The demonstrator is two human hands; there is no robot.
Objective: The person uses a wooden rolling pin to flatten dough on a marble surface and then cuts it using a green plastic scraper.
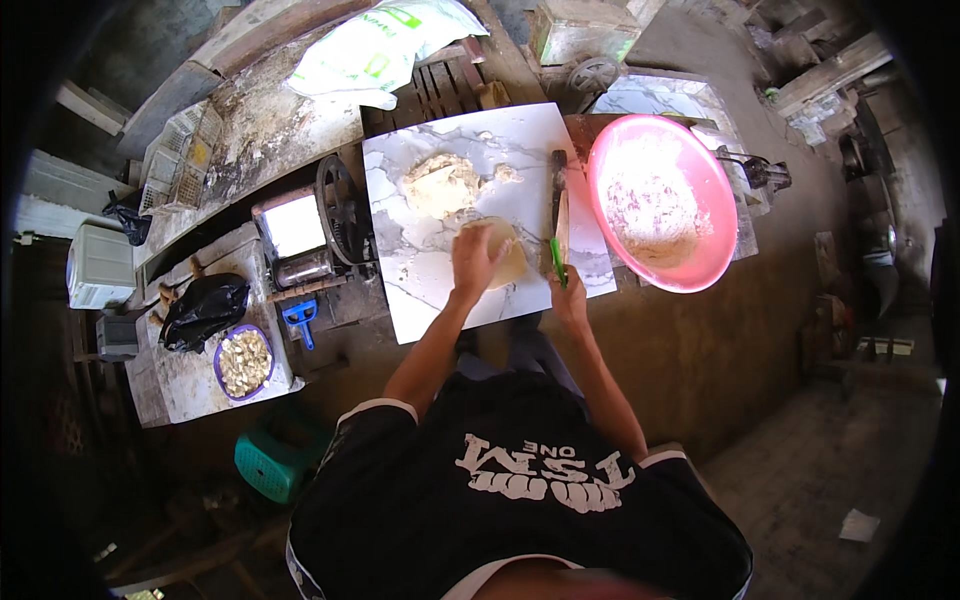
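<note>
**A:** ok standing right behind this person, what are the hands doing?

**B:** left hand [478, 258] is spread flat, palm down on a flattened dough piece [500, 252], just above the middle of the frame. right hand [566, 296] is curled around the green handle of a knife [558, 222], whose blade lies up along the right edge of the white marble slab [420, 290].

**A:** and the dough is on that slab?

**B:** yep, slab's on the desk [700, 330], centre of the frame. There's a bigger lump of dough [440, 184] further up on it, clear of the hand.

**A:** anything else around?

**B:** big pink basin [716, 250] with floury stuff in it, upper right, just beside the slab. Hand-crank roller machine [312, 230] touching the slab's left edge. Lower left there's a purple bowl [243, 362] of pale pieces and a black bag [205, 308] next to it.
</note>
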